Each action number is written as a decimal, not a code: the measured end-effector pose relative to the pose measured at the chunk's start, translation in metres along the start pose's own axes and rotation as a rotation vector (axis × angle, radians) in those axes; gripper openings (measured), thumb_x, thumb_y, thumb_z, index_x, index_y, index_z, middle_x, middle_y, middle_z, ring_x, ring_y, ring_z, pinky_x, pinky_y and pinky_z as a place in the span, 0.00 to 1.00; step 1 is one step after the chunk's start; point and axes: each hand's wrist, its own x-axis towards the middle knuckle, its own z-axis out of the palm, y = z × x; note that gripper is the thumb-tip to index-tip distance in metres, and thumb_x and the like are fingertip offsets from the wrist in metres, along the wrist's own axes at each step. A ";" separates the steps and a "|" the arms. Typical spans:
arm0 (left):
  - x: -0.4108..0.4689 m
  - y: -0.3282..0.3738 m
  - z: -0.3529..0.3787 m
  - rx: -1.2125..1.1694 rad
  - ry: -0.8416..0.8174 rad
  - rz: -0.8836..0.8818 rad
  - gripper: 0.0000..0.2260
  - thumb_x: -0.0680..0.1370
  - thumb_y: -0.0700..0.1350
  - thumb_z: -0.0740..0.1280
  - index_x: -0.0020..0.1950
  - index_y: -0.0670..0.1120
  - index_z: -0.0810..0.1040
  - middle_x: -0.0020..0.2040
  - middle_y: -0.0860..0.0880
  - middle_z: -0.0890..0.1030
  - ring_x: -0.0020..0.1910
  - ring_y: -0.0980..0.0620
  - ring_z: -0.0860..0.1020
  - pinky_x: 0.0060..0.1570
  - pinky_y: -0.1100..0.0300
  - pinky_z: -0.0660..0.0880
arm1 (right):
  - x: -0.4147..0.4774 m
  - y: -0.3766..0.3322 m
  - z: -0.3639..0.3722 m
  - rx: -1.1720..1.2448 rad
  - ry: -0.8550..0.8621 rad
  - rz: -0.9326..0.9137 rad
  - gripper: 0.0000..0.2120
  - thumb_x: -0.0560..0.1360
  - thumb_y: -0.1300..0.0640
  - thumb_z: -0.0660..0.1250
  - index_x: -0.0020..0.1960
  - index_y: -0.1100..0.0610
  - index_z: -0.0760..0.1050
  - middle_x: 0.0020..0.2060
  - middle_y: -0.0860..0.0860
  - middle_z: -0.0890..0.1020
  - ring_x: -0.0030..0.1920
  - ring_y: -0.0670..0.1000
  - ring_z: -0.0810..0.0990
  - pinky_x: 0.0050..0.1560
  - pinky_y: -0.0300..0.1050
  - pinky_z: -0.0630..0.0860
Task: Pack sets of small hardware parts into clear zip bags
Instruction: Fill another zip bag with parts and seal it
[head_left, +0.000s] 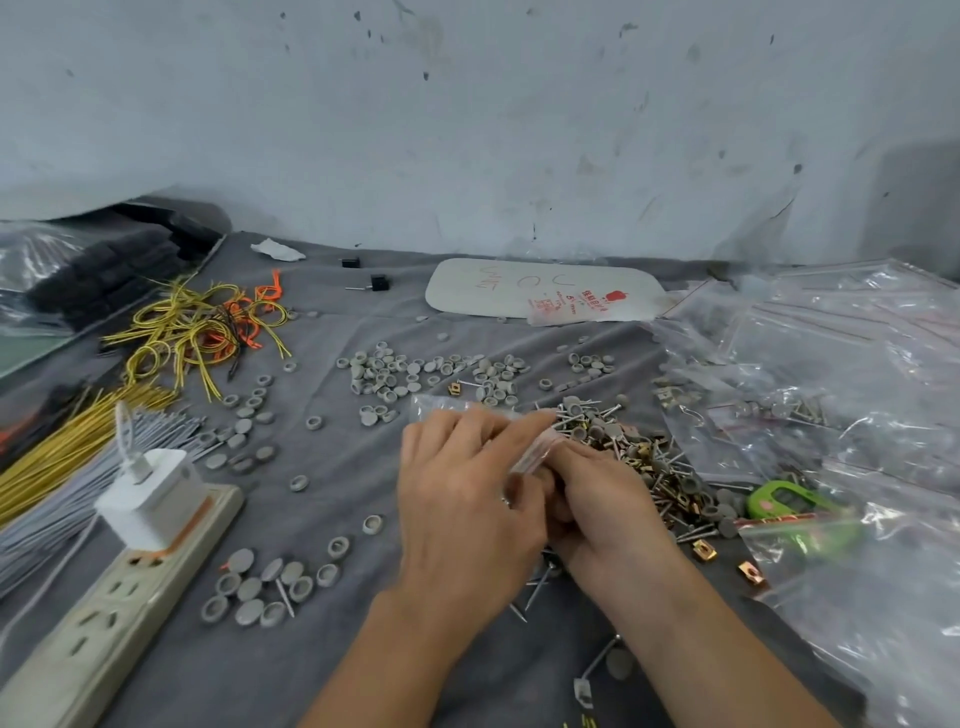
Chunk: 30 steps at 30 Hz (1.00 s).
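Centrally, both hands meet over the grey cloth-covered table (322, 519) and hold one small clear plastic zip bag (536, 453).

1. Left hand (467, 499): the fingers lie nearly straight across the top of the bag and the thumb closes against it from below, so the bag is pinched.
2. Right hand (597, 506): the fingers are curled tightly inward and grip the near edge of the same bag. The fingertips are hidden behind the left hand.
3. Zip bag: it is held just above the cloth between the two hands. Its far end extends past the left fingertips. Its contents cannot be made out.

Surrounding items:
- A mixed heap of steel nails and brass square clips (670, 483) lies just beside the right hand, touching it.
- Scattered round grey plastic caps (395, 376) lie beyond the hands, with a further group (260, 592) near the left forearm.
- A loose stack of empty clear zip bags (841, 353) covers the right side.
- A beige power strip (88, 639) carrying a white plug-in charger (150, 493) lies at the left, near a tangle of yellow wire loops (192, 332).
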 end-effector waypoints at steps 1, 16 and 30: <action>0.001 0.000 -0.001 -0.011 -0.020 0.007 0.21 0.68 0.40 0.72 0.60 0.52 0.85 0.51 0.57 0.78 0.51 0.53 0.73 0.54 0.56 0.69 | -0.002 -0.002 0.000 -0.002 -0.017 -0.020 0.13 0.80 0.64 0.67 0.38 0.58 0.84 0.23 0.50 0.75 0.20 0.45 0.69 0.21 0.36 0.67; 0.025 -0.018 -0.042 0.160 -0.577 0.063 0.33 0.66 0.45 0.71 0.73 0.54 0.72 0.58 0.56 0.80 0.63 0.53 0.75 0.79 0.51 0.57 | -0.001 -0.012 -0.005 -0.341 -0.397 -0.104 0.10 0.76 0.50 0.72 0.43 0.56 0.85 0.36 0.55 0.82 0.30 0.50 0.73 0.28 0.40 0.69; 0.012 -0.086 -0.032 0.424 -0.199 -0.471 0.29 0.66 0.36 0.61 0.68 0.46 0.74 0.56 0.49 0.80 0.59 0.47 0.71 0.68 0.41 0.71 | 0.176 -0.038 0.111 -1.570 -0.343 -0.395 0.28 0.79 0.44 0.67 0.76 0.50 0.69 0.73 0.52 0.74 0.66 0.53 0.76 0.58 0.45 0.68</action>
